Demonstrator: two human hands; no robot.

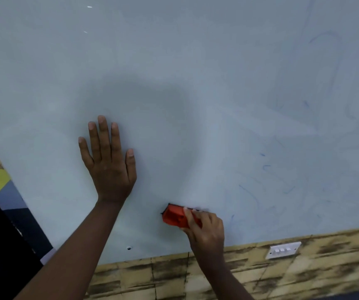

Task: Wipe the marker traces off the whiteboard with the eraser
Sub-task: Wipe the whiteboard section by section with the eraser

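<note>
Low on the whiteboard (174, 61), the right hand (206, 230) grips the red eraser (174, 217) against its surface; the left hand (107, 161) presses flat, fingers spread, nearby. Faint blue marker traces (304, 169) remain rightward.

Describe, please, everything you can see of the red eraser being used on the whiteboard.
The eraser is a small block with an orange-red body that looks like moulded plastic, with a dark strip along the edge facing the whiteboard. It lies lengthwise against the board's lower part, near the bottom edge. The right hand grips its right end, thumb and fingers curled over it, hiding that end. Faint blue marker traces remain to its right.
</note>
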